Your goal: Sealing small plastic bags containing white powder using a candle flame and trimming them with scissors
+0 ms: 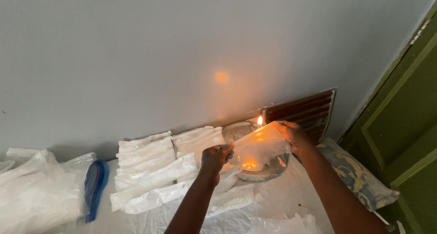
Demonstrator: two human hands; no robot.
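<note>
Plastic bag point(261, 145) taut between left hand point(215, 157) and right hand point(292, 136)

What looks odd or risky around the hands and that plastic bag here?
Both hands, left and right, stretch a clear plastic bag right at a lit candle flame. The open flame burns near stacked white packets and loose plastic, which looks like a fire risk.
</note>
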